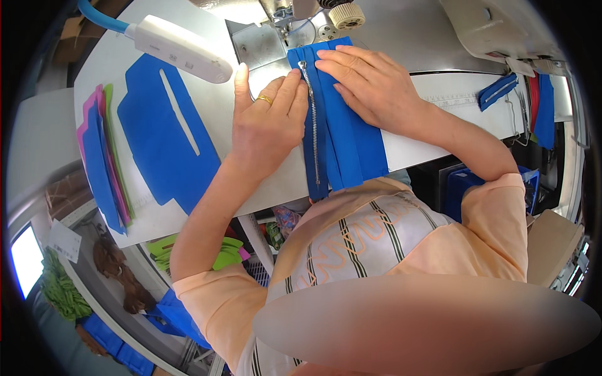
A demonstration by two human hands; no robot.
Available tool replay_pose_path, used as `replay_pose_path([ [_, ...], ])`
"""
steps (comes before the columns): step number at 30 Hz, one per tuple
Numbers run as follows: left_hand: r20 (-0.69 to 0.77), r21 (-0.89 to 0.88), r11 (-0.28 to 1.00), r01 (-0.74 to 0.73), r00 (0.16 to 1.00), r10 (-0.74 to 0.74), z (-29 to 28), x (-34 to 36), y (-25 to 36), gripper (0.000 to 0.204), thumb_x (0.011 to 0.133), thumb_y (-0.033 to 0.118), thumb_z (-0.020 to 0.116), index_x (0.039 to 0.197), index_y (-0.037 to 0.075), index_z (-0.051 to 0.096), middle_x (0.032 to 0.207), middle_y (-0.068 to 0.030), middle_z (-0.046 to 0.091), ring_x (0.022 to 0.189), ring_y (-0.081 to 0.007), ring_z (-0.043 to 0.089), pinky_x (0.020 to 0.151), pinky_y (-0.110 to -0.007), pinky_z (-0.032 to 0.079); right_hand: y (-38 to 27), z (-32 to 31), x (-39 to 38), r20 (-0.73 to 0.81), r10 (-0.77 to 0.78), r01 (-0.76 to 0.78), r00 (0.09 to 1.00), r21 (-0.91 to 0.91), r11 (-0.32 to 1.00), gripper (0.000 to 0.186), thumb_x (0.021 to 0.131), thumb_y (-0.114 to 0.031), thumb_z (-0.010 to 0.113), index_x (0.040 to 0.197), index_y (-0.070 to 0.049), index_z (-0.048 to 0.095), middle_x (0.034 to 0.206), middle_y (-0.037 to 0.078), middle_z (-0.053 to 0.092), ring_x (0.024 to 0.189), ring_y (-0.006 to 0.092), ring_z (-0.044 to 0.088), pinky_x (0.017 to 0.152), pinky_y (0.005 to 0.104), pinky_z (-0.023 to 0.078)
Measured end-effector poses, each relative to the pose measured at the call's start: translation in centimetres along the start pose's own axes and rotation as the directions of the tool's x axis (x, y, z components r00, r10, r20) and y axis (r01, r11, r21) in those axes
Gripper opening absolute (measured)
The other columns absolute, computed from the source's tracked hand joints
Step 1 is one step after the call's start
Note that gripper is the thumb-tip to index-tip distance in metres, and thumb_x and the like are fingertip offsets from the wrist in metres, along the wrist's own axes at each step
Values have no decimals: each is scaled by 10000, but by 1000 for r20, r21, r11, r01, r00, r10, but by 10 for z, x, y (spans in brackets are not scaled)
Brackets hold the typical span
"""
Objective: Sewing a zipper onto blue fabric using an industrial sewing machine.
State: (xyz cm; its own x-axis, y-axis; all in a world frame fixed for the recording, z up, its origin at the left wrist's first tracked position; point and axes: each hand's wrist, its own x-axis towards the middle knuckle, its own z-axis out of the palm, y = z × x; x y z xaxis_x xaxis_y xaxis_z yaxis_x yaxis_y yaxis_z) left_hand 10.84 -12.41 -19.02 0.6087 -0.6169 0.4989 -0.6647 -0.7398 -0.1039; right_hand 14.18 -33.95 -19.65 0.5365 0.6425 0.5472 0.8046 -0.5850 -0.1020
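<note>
A blue fabric piece [360, 147] lies on the white worktable, its top edge close to the metal plate of a sewing machine [287, 28]. Along its left side runs a metal zipper [315, 141] on dark blue tape, with the silver slider near the top. My left hand [266, 122], a gold ring on one finger, rests its outstretched fingertips on the zipper's left edge, thumb apart. Flat on the fabric right of the zipper is my right hand [376, 91], fingers extended. Neither hand grips anything.
A blue cut panel with a long slot [147, 125] lies at left, beside stacked pink, green and blue pieces [103, 156]. Above them hangs a white device [182, 50] on a blue cable. At right are a small blue zippered piece [498, 91] and a blue bin [461, 194].
</note>
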Motion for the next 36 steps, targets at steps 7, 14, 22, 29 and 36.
replay_pose_path([
  [7, -42, -31, 999, 38, 998, -39, 5, -2, -1, 201, 785, 83, 634, 980, 51, 669, 1053, -64, 676, 927, -157, 671, 986, -620, 357, -2, 2, -1, 26, 6, -4, 1000, -86, 996, 295, 834, -141, 607, 1124, -100, 635, 1199, 15, 642, 1074, 193, 593, 821, 317, 486],
  [14, -16, -48, 996, 78, 997, -79, 6, -1, 1, 261, 796, 81, 645, 1055, 86, 677, 1107, -24, 681, 976, -145, 657, 1038, -555, 316, -1, 1, 1, 27, 21, -20, 999, -55, 998, 295, 829, -141, 611, 1121, -112, 643, 1200, -3, 644, 1036, 182, 596, 812, 311, 459],
  [22, -60, -97, 994, 58, 996, -64, 7, -1, 4, 252, 800, 79, 639, 1050, 87, 678, 1084, -23, 688, 951, -148, 669, 1027, -521, 336, 0, 1, 1, 30, 16, -15, 999, -42, 999, 299, 833, -138, 615, 1129, -107, 647, 1221, -1, 636, 1036, 196, 593, 819, 325, 454],
  [29, -94, -81, 995, 58, 993, -66, 15, -3, 0, 221, 797, 79, 617, 1011, 74, 672, 1057, -51, 677, 958, -165, 659, 997, -597, 365, 0, 2, 0, 38, 24, -23, 999, -24, 999, 303, 843, -145, 612, 1142, -108, 642, 1229, -2, 631, 1047, 199, 586, 819, 332, 454],
  [36, -75, -72, 995, 71, 994, -77, 13, -2, 0, 228, 792, 70, 616, 1014, 67, 668, 1068, -59, 676, 957, -170, 662, 990, -605, 366, 1, 2, -1, 58, 14, -12, 998, -39, 999, 326, 833, -142, 608, 1157, -114, 639, 1244, -13, 623, 1063, 196, 578, 826, 333, 454],
])
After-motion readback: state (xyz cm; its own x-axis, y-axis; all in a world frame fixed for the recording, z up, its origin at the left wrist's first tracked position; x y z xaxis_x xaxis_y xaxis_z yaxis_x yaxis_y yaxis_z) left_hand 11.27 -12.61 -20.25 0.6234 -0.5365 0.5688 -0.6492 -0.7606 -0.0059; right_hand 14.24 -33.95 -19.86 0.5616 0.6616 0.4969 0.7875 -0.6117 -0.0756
